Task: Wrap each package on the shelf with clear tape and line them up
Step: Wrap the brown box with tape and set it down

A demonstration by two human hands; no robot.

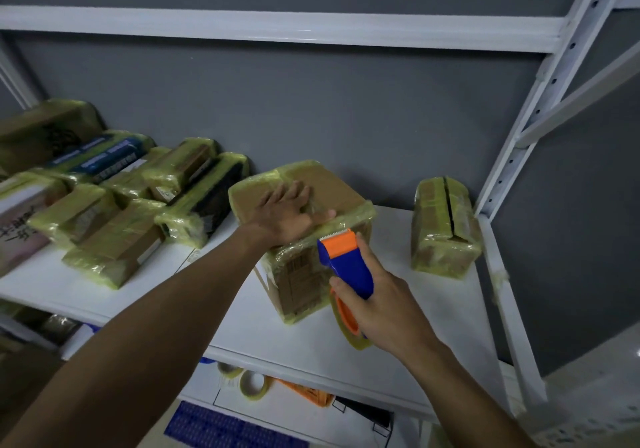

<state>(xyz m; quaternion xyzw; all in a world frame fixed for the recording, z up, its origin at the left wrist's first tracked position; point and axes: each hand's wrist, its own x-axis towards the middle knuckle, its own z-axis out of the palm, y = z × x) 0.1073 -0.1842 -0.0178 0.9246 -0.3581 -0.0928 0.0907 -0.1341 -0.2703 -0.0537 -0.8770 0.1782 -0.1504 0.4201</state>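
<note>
Head view: left hand [287, 212], fingers straight, presses one package [337, 188]; right hand [382, 297], fingers clamped, holds one tape dispenser [346, 262].

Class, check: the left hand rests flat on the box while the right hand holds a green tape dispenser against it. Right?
The head view shows a blue and orange tape dispenser, not green. The left hand rests flat on the box; the right hand holds the dispenser against it.
</note>
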